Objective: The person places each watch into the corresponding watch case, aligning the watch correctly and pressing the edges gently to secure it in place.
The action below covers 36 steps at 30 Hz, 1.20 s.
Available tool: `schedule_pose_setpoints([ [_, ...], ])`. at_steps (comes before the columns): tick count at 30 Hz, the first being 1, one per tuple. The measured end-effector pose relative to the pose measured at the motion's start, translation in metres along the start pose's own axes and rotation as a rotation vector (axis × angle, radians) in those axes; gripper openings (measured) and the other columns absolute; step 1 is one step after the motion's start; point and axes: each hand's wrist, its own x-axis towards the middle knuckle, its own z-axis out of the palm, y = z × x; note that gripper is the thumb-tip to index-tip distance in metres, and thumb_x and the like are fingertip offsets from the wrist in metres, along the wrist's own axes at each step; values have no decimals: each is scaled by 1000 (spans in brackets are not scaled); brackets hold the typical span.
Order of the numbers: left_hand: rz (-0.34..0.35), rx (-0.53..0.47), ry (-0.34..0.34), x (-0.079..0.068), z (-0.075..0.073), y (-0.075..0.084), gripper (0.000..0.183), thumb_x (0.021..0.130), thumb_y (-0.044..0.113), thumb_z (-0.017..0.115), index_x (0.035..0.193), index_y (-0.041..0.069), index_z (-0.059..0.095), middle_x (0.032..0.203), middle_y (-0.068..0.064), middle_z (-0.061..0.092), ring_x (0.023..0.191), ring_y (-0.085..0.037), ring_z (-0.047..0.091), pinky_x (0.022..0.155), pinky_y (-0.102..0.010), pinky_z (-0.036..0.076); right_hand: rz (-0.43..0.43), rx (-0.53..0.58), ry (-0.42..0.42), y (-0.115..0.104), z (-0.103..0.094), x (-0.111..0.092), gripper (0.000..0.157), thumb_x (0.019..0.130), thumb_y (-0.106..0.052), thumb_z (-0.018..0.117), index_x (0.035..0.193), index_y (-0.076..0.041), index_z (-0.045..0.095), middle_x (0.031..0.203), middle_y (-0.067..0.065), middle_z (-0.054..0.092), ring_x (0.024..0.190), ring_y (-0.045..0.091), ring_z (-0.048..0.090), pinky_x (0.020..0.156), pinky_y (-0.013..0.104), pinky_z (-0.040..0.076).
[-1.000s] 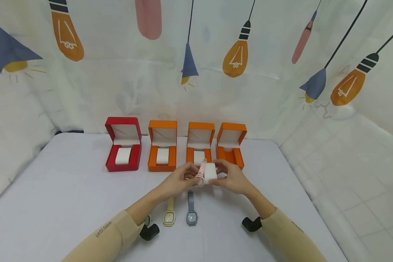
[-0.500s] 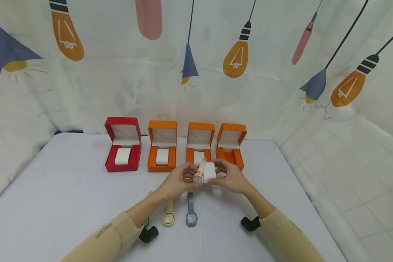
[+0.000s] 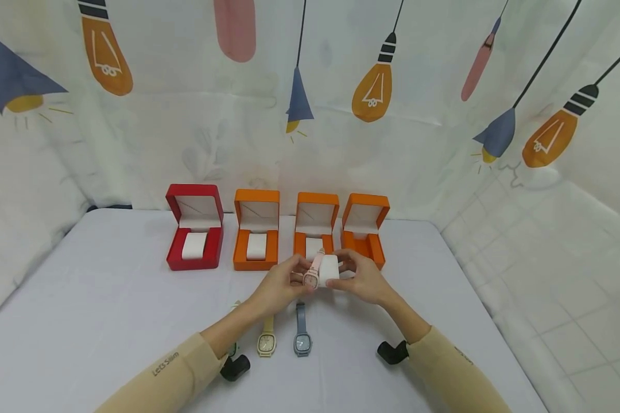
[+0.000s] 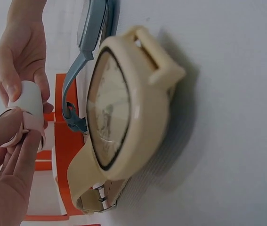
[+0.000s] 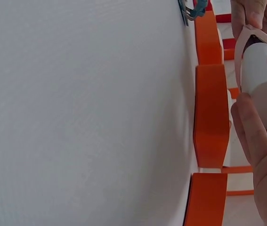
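Watch (image 3: 310,280) gripped in left hand (image 3: 283,282), pillow (image 3: 329,269) in right hand (image 3: 364,281)
Ease the pillow in square to the strap (image 3: 316,263).

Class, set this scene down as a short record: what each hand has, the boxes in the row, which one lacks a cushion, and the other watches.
left hand: holds pink watch
right hand: holds white cushion
boxes: red box, three orange boxes, all open
lacks cushion: rightmost orange box
other watches: yellow watch, blue watch, third watch partly hidden by left arm
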Motion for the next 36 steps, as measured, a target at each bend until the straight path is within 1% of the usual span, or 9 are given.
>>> schedule_pose_setpoints([
  [5,-14,32,-9,-2,0,3,41,89,0,78,124,8,58,114,-5,64,104,-22,68,85,-28,59,7,-12,6,-1,2,0,69,82,-34,89,138,-10,57,122,0,65,99,19,65,84,35,59],
  [11,-37,62,-3,-2,-1,4,42,90,1,78,125,9,58,116,-6,64,105,-22,69,86,-31,59,7,-21,14,-4,4,-1,68,82,-35,89,137,-10,58,124,0,65,100,18,65,87,38,58],
  [19,-55,75,4,-2,0,2,41,90,1,78,124,10,57,119,-7,64,105,-22,70,85,-33,60,30,-25,19,-5,7,0,68,81,-34,89,138,-9,58,125,1,66,101,17,66,88,39,57],
  [24,-62,91,13,-3,0,4,43,90,1,78,126,12,57,123,-8,64,105,-21,70,85,-32,60,25,-28,26,-7,8,1,67,82,-33,88,137,-8,59,126,2,66,100,18,66,90,41,57],
  [32,-61,120,5,-3,-1,8,43,90,1,78,125,12,55,118,-6,64,105,-22,70,86,-35,60,24,-40,28,-12,6,0,66,82,-32,88,136,-8,59,125,2,66,100,18,66,87,40,57],
  [36,-62,144,16,-2,0,8,43,89,3,80,124,13,56,117,-5,64,105,-23,70,86,-36,60,25,-40,32,-12,6,1,66,82,-32,88,136,-9,60,124,2,66,99,18,66,87,39,57],
])
